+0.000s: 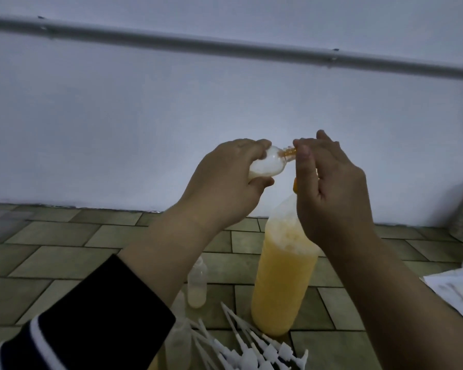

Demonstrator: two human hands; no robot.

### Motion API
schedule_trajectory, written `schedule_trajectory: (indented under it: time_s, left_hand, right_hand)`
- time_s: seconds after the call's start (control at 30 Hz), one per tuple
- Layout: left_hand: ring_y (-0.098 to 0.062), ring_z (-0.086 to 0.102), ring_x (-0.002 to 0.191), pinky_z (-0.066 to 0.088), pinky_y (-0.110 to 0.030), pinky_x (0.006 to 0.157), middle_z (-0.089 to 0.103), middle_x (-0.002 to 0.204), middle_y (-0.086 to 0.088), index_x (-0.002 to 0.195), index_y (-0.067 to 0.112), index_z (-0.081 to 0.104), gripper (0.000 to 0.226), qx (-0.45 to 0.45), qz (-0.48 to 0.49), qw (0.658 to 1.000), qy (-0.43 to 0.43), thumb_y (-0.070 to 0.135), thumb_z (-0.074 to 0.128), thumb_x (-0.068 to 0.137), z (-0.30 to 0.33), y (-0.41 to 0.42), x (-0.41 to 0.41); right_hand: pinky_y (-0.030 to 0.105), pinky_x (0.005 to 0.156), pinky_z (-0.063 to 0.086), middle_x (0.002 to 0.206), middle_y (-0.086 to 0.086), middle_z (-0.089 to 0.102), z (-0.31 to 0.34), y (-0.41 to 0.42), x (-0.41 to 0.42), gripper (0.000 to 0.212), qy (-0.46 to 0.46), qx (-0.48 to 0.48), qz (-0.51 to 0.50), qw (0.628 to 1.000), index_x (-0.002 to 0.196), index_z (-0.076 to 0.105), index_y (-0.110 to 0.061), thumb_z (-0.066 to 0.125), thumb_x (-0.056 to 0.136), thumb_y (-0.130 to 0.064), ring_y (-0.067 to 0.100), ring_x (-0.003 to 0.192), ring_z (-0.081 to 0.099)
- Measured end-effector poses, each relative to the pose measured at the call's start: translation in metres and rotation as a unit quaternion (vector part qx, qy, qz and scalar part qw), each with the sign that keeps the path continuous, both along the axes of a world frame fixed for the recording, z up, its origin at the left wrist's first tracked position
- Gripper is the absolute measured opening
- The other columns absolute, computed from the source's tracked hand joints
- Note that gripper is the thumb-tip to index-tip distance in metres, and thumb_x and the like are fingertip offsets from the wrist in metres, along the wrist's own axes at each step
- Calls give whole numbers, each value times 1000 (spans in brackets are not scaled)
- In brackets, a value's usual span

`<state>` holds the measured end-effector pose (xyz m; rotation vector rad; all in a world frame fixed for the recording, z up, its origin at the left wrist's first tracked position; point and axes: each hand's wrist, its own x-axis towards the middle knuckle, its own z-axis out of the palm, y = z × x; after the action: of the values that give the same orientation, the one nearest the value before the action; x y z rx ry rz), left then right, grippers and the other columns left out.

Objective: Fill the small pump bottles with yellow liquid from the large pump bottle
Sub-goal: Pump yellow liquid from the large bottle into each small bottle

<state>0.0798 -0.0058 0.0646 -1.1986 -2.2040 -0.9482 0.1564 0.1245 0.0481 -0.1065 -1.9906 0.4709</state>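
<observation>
My left hand [225, 180] grips a small clear bottle [82, 165] tilted on its side, its neck pointing right against the orange spout [288, 152] of the large pump bottle. My right hand [329, 188] sits over the pump head, fingers curled round it, hiding most of it. The large bottle [281, 276] stands on the tiled floor, full of yellow liquid with foam near the top. A second small bottle [197, 284] stands left of it with pale liquid in its bottom part.
Several white pump tops [254, 348] with long tubes lie in a heap on the tiled floor at the bottom. Another small bottle [181, 340] lies beside them. A white wall with a grey pipe [225, 46] rises behind. White cloth or paper [455, 289] lies at right.
</observation>
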Motion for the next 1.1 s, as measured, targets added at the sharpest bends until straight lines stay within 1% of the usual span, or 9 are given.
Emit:
schedule_trajectory:
  time_s: [0.17, 0.3, 0.43, 0.5, 0.63, 0.73, 0.9, 1.0, 1.1]
  left_hand:
    - [-13, 53, 110, 43, -29, 95, 57, 126, 8, 132, 24, 51, 49, 9, -13, 999, -37, 28, 66, 85, -15, 2, 1]
    - [-12, 52, 109, 39, -22, 87, 57, 124, 10, 131, 25, 51, 48, -14, -3, 1000, -27, 32, 64, 86, -15, 0, -2]
    - [-12, 51, 109, 38, -22, 86, 57, 124, 9, 132, 24, 50, 48, -7, -4, 1000, -13, 32, 63, 86, -3, 0, -2]
    - [-13, 51, 109, 39, -23, 87, 57, 124, 9, 131, 24, 50, 48, -4, -8, 1000, -4, 31, 64, 86, 1, 1, -3]
    - [-13, 51, 110, 38, -23, 89, 57, 126, 7, 134, 23, 48, 52, -3, -27, 1000, -6, 30, 65, 85, -5, 2, -2]
    - [-14, 52, 110, 41, -26, 92, 57, 126, 6, 134, 22, 48, 52, -11, -33, 999, -19, 30, 65, 85, -12, 2, -3]
    - [-10, 51, 104, 44, -27, 88, 55, 119, 13, 128, 26, 50, 46, -1, -45, 998, -33, 31, 65, 85, -8, -6, -9]
    - [-5, 52, 100, 43, -18, 83, 54, 114, 15, 123, 28, 50, 43, 24, -61, 995, -72, 29, 67, 84, -5, -11, -11]
    - [2, 51, 96, 37, -5, 75, 54, 110, 20, 121, 30, 51, 42, 50, -52, 991, -111, 29, 67, 82, -9, -19, -14]
  right_hand:
    - [38, 105, 38, 122, 5, 61, -18, -5, -8, 53, 16, -11, -19, 1000, 116, 61, -8, 23, 96, -39, 21, 134, 37]
    - [40, 106, 36, 125, 4, 60, -17, -4, -7, 58, -23, -4, -22, 1000, 117, 60, -9, 19, 94, -43, 19, 136, 34]
    - [31, 110, 27, 111, 6, 66, 0, -2, -2, 58, -23, -18, -19, 999, 115, 62, -14, 18, 95, -45, 17, 137, 34]
    - [36, 110, 30, 111, 6, 66, 2, -3, -1, 56, -3, -11, -21, 1000, 115, 62, -13, 19, 96, -43, 19, 135, 37]
    - [45, 101, 41, 112, 10, 65, -15, 0, -4, 49, 53, 2, -24, 998, 115, 62, -6, 24, 97, -33, 25, 129, 45]
    - [44, 100, 42, 108, 11, 66, -21, 1, -8, 50, 34, -11, -21, 999, 114, 62, -6, 24, 96, -33, 25, 129, 45]
    - [40, 104, 37, 127, 6, 57, -12, -2, 0, 54, -14, 31, -39, 999, 124, 56, -10, 21, 95, -40, 21, 133, 39]
    - [33, 112, 26, 127, 3, 58, 4, -1, 8, 49, -27, 26, -34, 999, 122, 58, -12, 22, 99, -36, 19, 135, 36]
    - [27, 109, 22, 118, -12, 55, 14, -2, 10, 45, -76, 27, -18, 997, 120, 59, -18, 24, 100, -38, 16, 137, 31]
